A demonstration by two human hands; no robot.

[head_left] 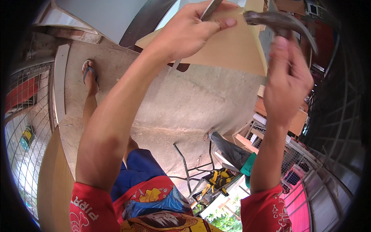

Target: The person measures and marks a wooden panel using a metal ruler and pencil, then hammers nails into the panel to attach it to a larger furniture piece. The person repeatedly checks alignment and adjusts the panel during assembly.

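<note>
My right hand (288, 77), slightly blurred, is closed round the handle of a claw hammer (268, 18). The hammer's striking face is close to the upper right edge of a light wood-coloured panel (232, 46), and its curved claw points right. At the panel's top, my left hand (189, 33) is closed with a thin, flat grey strip (211, 9) passing through it. That strip's kind is unclear; what seems to be its lower end shows beneath my wrist. Some left fingertips are hidden behind the panel's upper part, so whether they also hold a nail cannot be seen.
A large grey-white board (100, 17) with a dark edge stands at upper left. Wire mesh (31, 100) runs along the left. Below right, another person's grey-trousered leg (232, 149) is near a black metal stand (187, 166) and yellow-black tools (218, 179). Wood pieces (299, 121) lie at right.
</note>
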